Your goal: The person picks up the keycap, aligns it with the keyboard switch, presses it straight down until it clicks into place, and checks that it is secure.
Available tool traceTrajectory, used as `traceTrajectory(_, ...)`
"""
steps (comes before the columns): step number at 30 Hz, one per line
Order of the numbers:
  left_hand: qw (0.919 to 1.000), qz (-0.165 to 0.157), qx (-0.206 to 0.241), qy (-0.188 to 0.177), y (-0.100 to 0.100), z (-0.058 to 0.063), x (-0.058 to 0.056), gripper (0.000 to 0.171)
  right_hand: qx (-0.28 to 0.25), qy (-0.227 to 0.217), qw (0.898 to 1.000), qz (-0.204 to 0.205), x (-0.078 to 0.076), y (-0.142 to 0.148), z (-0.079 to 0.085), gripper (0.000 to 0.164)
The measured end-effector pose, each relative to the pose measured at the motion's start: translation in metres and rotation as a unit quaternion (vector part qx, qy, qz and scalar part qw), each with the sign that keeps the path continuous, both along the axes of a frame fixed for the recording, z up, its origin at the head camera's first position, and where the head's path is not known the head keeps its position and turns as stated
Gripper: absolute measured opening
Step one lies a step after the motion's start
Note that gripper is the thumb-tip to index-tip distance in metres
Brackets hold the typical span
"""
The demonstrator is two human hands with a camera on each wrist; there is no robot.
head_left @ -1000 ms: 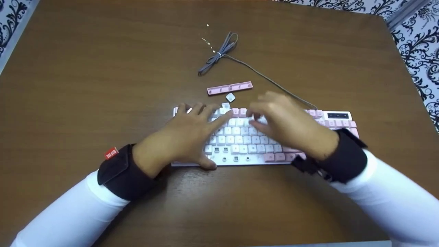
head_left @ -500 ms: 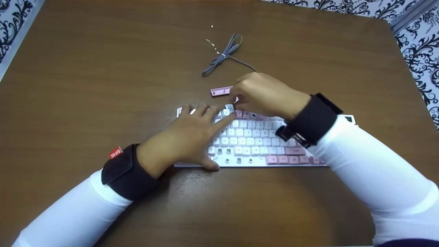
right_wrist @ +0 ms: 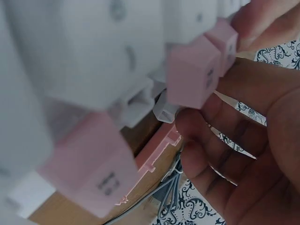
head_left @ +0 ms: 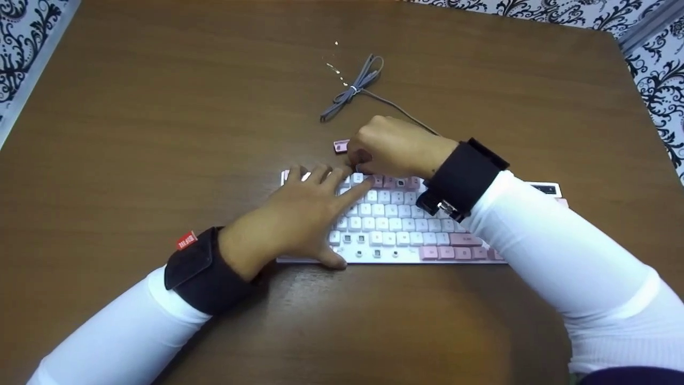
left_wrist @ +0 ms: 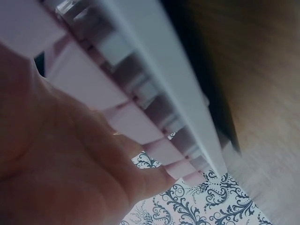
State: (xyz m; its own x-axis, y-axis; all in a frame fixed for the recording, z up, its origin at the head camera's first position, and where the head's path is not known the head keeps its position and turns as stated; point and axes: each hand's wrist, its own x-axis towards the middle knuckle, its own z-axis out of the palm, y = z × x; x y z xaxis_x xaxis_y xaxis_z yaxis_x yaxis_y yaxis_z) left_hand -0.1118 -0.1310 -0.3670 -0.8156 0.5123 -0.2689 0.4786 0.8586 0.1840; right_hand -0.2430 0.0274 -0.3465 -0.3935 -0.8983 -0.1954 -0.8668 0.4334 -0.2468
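Observation:
A white and pink keyboard (head_left: 390,211) lies on the table, with bare switches (head_left: 377,253) showing in its front rows. Across its left end rests my left hand (head_left: 299,219), fingers spread and thumb at the front edge. In the left wrist view, its palm is close beside pink keys (left_wrist: 84,77). My right hand (head_left: 395,144) reaches behind the back edge with bent fingers. In the right wrist view, a fingertip is right at a small white keycap (right_wrist: 165,110); another white keycap (right_wrist: 137,103) is nearby. Pink keys hide the thumb's tip, so I cannot tell whether it pinches anything.
A long pink keycap (head_left: 340,146) lies behind the keyboard, partly covered by my right hand. Farther back is the bundled grey cable (head_left: 352,90), with small pale flecks beside it. Patterned floor (head_left: 660,96) shows beyond the table (head_left: 187,107).
My right hand has moved left from over the keyboard to the loose keycaps behind it, covering them in the head view. My left hand stays on the keyboard.

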Motion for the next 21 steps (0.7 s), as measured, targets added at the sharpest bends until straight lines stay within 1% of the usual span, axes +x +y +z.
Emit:
traceTrajectory(4, 1.0, -0.001, 0.0, 0.001, -0.0002, -0.0009, -0.0008, 0.127, 0.002, -0.011, 1.0, -0.02, -0.0011, -0.0019, -0.0012, 0.011)
traceTrajectory(8, 0.9999, 0.004, 0.003, -0.011, -0.0001, -0.0019, -0.001, 0.126, 0.003, -0.014, 1.0, -0.027, -0.0018, -0.0021, -0.0019, 0.017)
traceTrajectory(13, 1.0, 0.002, 0.004, -0.005, 0.0002, -0.001, -0.0006, 0.126, 0.001, 0.009, 1.0, -0.028, -0.0028, -0.0004, -0.0011, 0.013)
traceTrajectory(15, 1.0, 0.0, 0.007, -0.001, 0.0003, -0.0007, -0.0004, 0.126, 0.004, 0.012, 0.999, -0.03, -0.0027, 0.0001, -0.0011, 0.012)
traceTrajectory(21, 0.9999, 0.004, 0.004, -0.009, 0.0, -0.0006, 0.0003, 0.126, 0.015, 0.013, 0.999, -0.037, -0.0007, -0.002, -0.0002, 0.01)
